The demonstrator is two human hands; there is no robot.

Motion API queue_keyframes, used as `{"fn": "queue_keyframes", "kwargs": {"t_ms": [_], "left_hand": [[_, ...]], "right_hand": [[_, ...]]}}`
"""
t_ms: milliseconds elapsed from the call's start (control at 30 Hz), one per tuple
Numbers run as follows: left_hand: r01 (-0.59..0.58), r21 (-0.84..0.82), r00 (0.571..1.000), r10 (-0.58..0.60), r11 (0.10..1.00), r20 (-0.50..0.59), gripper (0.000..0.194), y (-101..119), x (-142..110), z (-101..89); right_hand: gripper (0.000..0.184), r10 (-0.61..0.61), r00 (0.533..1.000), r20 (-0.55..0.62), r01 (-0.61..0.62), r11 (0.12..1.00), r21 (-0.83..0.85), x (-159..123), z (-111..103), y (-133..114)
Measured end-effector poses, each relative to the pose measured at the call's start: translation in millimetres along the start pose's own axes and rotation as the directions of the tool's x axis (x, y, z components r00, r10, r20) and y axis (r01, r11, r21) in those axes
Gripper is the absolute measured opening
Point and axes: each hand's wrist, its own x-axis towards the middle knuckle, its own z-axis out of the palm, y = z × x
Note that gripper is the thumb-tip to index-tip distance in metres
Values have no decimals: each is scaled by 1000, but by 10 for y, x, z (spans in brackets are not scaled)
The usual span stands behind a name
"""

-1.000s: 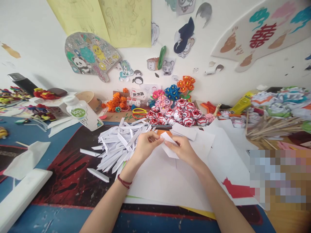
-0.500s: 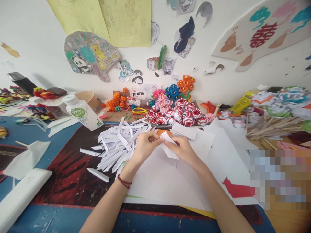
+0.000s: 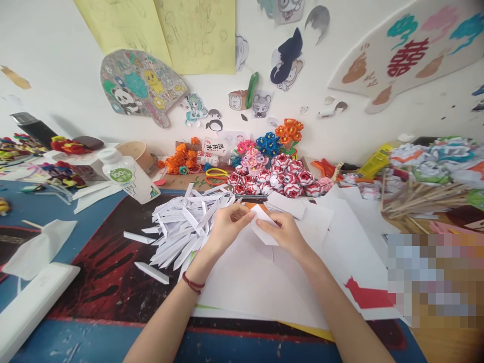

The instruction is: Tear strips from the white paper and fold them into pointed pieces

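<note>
Both hands meet over the middle of the table on a small white paper piece (image 3: 263, 228). My left hand (image 3: 227, 225) pinches its left edge with curled fingers. My right hand (image 3: 285, 231) grips its right side, fingers closed over a fold. Just left of my left hand lies a heap of folded white paper strips (image 3: 185, 224). Large white sheets (image 3: 253, 282) lie flat under both hands. A red thread circles my left wrist.
Paper flowers (image 3: 276, 176) in red, blue and orange stand at the back by the wall. A white bottle (image 3: 128, 176) lies at the left, wooden sticks (image 3: 423, 196) at the right. A white box (image 3: 34, 302) sits at the near left edge. Loose strips (image 3: 152, 272) lie on the dark mat.
Almost nothing has changed: both hands stay on the paper piece, with only slight finger shifts along the fold.
</note>
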Motion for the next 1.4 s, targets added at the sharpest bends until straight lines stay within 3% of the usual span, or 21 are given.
{"fn": "queue_keyframes", "kwargs": {"t_ms": [400, 667, 833, 1000, 1400], "left_hand": [[-45, 23, 995, 47, 999, -84, 26, -39, -23, 46], [-22, 139, 994, 36, 990, -101, 25, -22, -11, 60], [-51, 193, 997, 61, 980, -47, 23, -24, -20, 74], [-82, 154, 997, 81, 985, 15, 21, -38, -13, 66], [-74, 69, 997, 75, 995, -10, 17, -64, -8, 101]], "right_hand": [[33, 3, 1000, 1, -3, 999, 47, -6, -4, 4], [33, 2, 1000, -10, -2, 1000, 18, -10, -3, -14], [31, 12, 1000, -28, -12, 1000, 7, -12, 9, 7], [32, -3, 999, -36, 3, 1000, -5, -12, 28, 21], [32, -6, 994, -113, 6, 1000, -5, -11, 72, 46]]}}
